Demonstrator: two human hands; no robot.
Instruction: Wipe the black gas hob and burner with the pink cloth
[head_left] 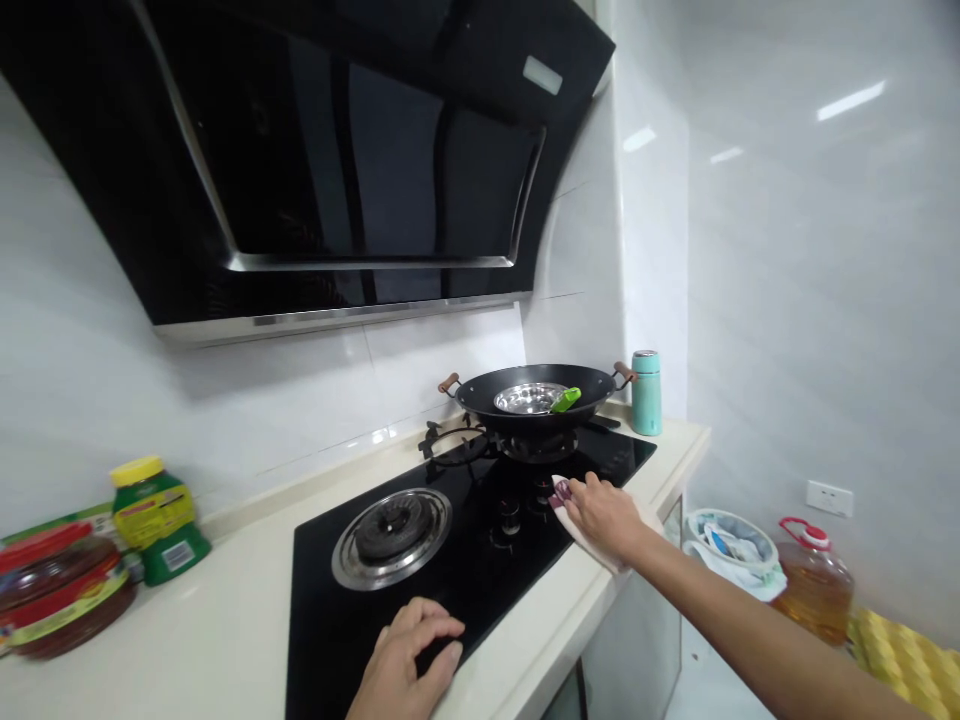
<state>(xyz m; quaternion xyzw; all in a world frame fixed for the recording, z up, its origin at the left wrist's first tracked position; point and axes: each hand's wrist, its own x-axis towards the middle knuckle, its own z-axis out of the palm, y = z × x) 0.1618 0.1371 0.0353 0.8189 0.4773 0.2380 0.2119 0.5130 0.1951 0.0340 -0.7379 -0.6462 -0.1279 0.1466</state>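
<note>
My right hand is closed over a pale cloth with a purple patterned part, pressing it against the front right of the black glass cooktop. Part of the cloth hangs onto the pale counter edge. Close to it are the control knobs. My left hand is above the cooktop's near front edge, fingers loosely bent, thumb apart, holding nothing. Left of the knobs is the bare burner. On the right burner stands a black wok containing a shiny metal bowl and a bright green-handled utensil.
A pot support ring lies behind the burners. A turquoise flask stands beside the wok. Jars, including a green one, line the left counter. Overhead hangs a black range hood. A lined bin and oil jug sit below right.
</note>
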